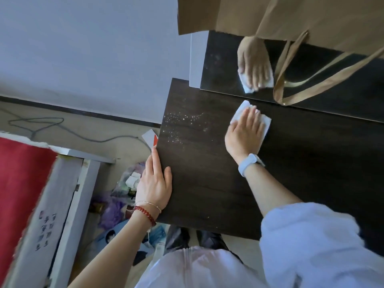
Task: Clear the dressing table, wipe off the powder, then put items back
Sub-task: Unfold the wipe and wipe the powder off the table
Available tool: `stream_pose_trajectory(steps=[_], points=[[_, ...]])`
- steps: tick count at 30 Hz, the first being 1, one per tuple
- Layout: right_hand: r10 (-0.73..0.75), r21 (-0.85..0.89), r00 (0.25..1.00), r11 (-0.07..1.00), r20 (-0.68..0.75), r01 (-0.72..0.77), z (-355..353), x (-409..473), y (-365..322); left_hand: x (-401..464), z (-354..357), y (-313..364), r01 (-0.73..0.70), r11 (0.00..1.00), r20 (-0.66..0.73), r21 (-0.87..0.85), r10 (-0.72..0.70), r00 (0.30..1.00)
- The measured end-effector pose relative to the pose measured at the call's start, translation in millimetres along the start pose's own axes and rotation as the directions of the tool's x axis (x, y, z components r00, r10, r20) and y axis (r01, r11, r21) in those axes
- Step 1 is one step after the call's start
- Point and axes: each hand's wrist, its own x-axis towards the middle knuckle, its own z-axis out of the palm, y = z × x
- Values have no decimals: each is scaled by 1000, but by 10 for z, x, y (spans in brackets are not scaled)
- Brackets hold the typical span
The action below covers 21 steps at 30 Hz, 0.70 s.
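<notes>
We see dark printed characters on the white box (48, 223) at the left. We cannot read them; nothing else carries text.

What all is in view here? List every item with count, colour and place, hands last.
Dressing table: one, dark brown, centre and right.
Powder: scattered white specks, table's far left corner.
Tissue: one, white, flat under the right hand.
Mirror: one, at the table's back, reflecting hand and tissue.
Paper bag: one, brown, top right, handles hanging down.
Cable: one, grey, on the floor, left.
Left hand: resting on the table's left edge, red bead bracelet.
Right hand: pressing the tissue, white wristband.
</notes>
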Motion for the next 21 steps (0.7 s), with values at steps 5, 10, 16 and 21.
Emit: stream_pose_trajectory(steps=[5,10,16,21], points=[[-653,0,734,747,186,664,187,-466,-624,-2,-13,8,10,1000,8,16,-10,1000],[-631,-57,761,763,151,644,57,-329,216,-10,-41,21,22,1000,16,16,-22,1000],[83,-18,996,996,35,-83,-18,49,120,-14,-27,25,16,1000,3,18,-16,1000],[-74,29,996,997,58,73,111,71,-623,0,-38,8,18,1000,17,4,-18,1000]])
